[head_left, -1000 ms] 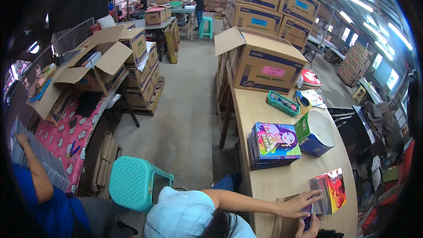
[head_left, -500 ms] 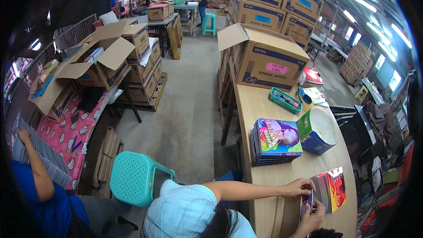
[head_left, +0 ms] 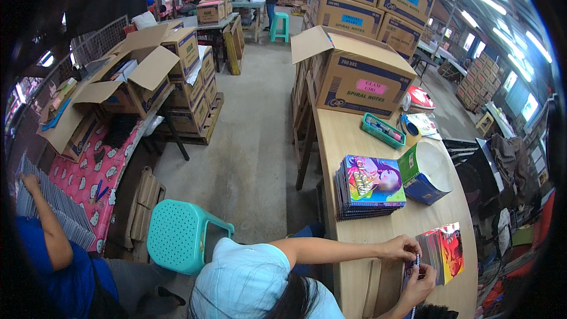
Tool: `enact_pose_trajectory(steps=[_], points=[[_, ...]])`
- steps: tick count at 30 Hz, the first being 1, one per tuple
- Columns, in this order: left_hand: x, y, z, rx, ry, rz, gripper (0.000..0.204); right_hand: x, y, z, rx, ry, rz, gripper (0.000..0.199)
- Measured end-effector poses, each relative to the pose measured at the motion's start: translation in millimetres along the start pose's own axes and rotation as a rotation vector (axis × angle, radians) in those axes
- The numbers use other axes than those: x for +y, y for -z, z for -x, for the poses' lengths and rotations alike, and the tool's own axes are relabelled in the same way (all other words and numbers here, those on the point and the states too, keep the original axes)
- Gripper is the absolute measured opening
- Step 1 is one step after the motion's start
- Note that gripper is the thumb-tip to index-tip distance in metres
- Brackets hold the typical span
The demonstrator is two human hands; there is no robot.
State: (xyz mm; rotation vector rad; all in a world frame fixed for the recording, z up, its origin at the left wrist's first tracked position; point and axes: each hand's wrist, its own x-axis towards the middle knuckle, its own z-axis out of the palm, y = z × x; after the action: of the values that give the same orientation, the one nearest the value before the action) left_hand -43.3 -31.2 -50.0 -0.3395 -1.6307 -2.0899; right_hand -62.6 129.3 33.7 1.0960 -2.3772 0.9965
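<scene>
My left hand (head_left: 403, 248) reaches across the table from the left, its fingers pinched at the upper end of a spiral notebook (head_left: 407, 269). Lower down, my right hand (head_left: 420, 283) grips the same notebook near its pale coil edge. Much of it is hidden behind my fingers, and it shows nearly edge-on. Just right of my hands lies a leaning row of notebooks (head_left: 452, 254) with red and yellow covers. Farther off stands a neat stack of spiral notebooks (head_left: 373, 182) with a colourful illustrated top cover.
Behind the stack are a cut-open green and blue container (head_left: 426, 174), a green basket (head_left: 384, 130) and a large open carton (head_left: 366, 85). Black bristly material (head_left: 435, 312) lies by the near edge. To the left are a teal stool (head_left: 183, 236) and a co-worker's arm (head_left: 50, 224) on stacked sheets.
The notebook in my hands has turned more edge-on, with its coil showing as a thin pale line. My right fingers have shifted slightly up along it.
</scene>
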Motion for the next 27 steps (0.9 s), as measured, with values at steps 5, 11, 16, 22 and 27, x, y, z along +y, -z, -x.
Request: enact_pose_trajectory(steps=[5,11,16,22,27], points=[[6.2,3.5,-1.6,-0.033,0.024,0.038,0.02,0.2,0.0,0.3,-0.002,0.015,0.022,0.017],[6.6,5.5,-4.7,-0.037,0.02,-0.012,0.02,-20.9,0.5,-5.8,-0.008,0.034,0.08,0.017],[2.3,6.3,-5.7,-0.019,0.015,-0.033,0.018,-23.2,-2.4,-8.8,-0.022,-0.004,0.091,0.016],[1.4,6.3,-4.1,-0.04,-0.013,-0.033,0.017,-16.4,-8.0,-8.9,0.007,0.048,0.119,0.017],[0.8,6.0,-4.4,-0.036,-0.03,-0.029,0.018,-17.9,-8.6,-8.4,-0.001,0.019,0.134,0.019]])
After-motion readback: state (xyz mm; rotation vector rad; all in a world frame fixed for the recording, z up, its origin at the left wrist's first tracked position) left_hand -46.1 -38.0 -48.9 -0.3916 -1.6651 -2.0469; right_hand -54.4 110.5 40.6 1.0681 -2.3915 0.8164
